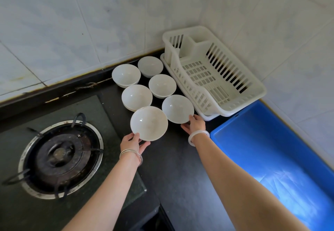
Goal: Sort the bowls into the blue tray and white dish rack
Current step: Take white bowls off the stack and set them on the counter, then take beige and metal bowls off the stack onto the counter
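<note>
Left hand [132, 143] pinched the near glossy white round bowl [149, 123], right hand [194, 125] gripped its neighbour [178, 108]; level lifts looked wisest.

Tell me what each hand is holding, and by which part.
The left hand pinches the nearest bowl by its near rim. The right hand pinches the neighbouring bowl, also by its near rim.

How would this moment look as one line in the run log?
left hand: holds front bowl | right hand: grips second bowl | other bowls: on counter | dish rack: no bowl | blue tray: no bowl seen
</note>
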`<action>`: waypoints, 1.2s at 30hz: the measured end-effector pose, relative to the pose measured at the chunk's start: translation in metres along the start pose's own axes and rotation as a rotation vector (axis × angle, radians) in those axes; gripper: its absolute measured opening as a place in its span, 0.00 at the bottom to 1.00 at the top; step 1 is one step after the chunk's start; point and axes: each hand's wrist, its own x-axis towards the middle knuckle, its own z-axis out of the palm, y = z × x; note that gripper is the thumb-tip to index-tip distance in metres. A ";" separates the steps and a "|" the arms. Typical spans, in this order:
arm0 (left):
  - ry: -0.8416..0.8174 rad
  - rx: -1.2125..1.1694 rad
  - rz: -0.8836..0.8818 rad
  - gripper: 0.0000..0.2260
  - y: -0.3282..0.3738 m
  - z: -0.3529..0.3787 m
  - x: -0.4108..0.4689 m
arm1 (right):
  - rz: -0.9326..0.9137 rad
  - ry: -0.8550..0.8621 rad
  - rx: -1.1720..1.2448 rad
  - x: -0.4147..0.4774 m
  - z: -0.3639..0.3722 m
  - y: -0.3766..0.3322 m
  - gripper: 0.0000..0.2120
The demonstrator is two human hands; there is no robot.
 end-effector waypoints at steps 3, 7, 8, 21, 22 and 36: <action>-0.010 -0.005 0.035 0.17 -0.006 0.000 -0.005 | 0.042 -0.061 -0.021 -0.010 -0.005 -0.002 0.19; -0.056 0.082 0.082 0.19 -0.023 0.000 -0.019 | -0.008 -0.111 -0.133 -0.026 -0.020 0.000 0.19; -0.069 0.106 0.075 0.19 -0.029 -0.001 -0.023 | -0.042 -0.110 -0.170 -0.032 -0.026 0.001 0.19; -0.591 0.855 0.213 0.11 -0.142 0.045 -0.138 | -0.375 0.210 -0.588 -0.173 -0.207 0.033 0.09; -0.641 0.917 0.233 0.11 -0.153 0.049 -0.151 | -0.370 0.271 -0.619 -0.183 -0.226 0.039 0.09; -0.990 1.495 0.634 0.13 -0.265 0.064 -0.249 | -0.160 0.749 -0.887 -0.276 -0.381 0.146 0.07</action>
